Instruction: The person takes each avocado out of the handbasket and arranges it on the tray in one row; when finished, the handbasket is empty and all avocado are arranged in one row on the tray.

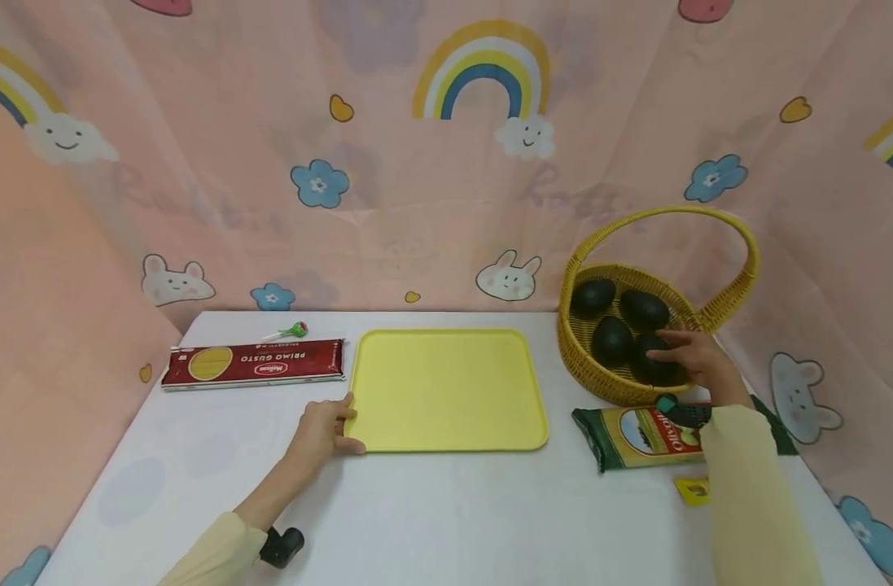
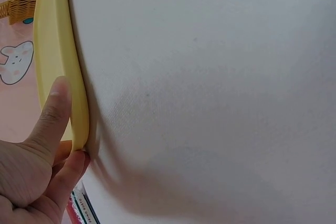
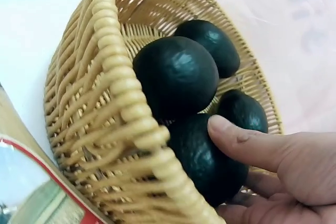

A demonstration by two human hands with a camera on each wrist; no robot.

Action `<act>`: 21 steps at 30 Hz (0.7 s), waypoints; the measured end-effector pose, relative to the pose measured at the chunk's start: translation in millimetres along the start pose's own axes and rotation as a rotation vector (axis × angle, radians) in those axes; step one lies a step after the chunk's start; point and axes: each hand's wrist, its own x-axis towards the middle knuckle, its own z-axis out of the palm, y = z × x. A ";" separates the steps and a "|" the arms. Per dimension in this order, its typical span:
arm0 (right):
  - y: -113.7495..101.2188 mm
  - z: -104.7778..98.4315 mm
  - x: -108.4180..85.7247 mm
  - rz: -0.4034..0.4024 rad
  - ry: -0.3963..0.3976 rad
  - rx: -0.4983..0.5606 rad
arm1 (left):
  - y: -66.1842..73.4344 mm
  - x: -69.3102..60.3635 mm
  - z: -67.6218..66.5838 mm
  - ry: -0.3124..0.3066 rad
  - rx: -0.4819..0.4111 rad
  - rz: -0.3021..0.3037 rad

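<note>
A wicker basket (image 1: 600, 378) with a tall handle stands at the back right, holding several dark avocados (image 1: 612, 340). My right hand (image 1: 698, 362) reaches over its rim and grips the nearest avocado (image 3: 205, 158), thumb on top and fingers around its far side in the right wrist view. At the middle lies a yellow tray (image 1: 446, 391). My left hand (image 1: 321, 431) pinches the tray's near left corner; in the left wrist view the thumb of that hand (image 2: 39, 177) lies on the tray's rim (image 2: 79, 103) and fingers are beneath.
Left of the tray lies a red spaghetti pack (image 1: 256, 363), with a green lollipop (image 1: 296, 330) behind it. A green and red packet (image 1: 636, 439) lies in front of the basket, partly under my right forearm, and a small yellow packet (image 1: 691, 491) is nearer.
</note>
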 end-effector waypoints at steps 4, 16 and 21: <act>1.7 3.9 1.4 0.055 -0.001 0.018 | -1.0 -0.4 3.7 -0.003 -0.026 0.005; 11.0 -2.4 11.0 0.041 -0.198 0.175 | -4.0 -0.7 5.9 0.025 -0.050 0.025; 9.3 -4.2 15.0 0.025 -0.265 0.161 | -5.6 -0.7 3.1 0.036 -0.031 0.022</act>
